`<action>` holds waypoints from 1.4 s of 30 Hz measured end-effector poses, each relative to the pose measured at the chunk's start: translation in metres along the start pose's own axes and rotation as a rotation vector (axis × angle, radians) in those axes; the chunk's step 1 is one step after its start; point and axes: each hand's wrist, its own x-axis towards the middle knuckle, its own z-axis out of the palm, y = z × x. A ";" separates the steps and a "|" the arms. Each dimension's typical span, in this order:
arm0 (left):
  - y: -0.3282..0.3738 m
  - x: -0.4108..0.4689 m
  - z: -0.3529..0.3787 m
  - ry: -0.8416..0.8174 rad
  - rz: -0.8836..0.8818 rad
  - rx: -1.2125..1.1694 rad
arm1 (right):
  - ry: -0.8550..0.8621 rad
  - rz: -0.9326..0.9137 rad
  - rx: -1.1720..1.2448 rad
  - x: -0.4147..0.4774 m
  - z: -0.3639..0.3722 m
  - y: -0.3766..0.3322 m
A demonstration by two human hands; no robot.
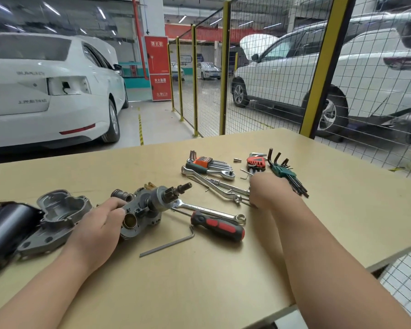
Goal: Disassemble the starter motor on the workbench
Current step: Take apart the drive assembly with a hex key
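Starter motor (150, 203) pieces lay split at the left of the workbench (199, 281): the black body (7, 224) farthest left, a grey cover (57, 214) beside it, then the drive end (135, 224). The left hand (97, 229) gripped the drive end from its near-left side, fingers curled round the plate. The pinion shaft (179, 187) pointed far and right, toward the tools. The right hand (266, 191), blurred over the wrenches (223, 189), was well apart from the shaft. Whether it held anything could not be told. It looked the freer hand to approach along that axis.
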 end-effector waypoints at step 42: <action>0.000 0.006 -0.003 0.024 0.012 -0.052 | 0.399 -0.423 1.107 -0.085 -0.011 -0.163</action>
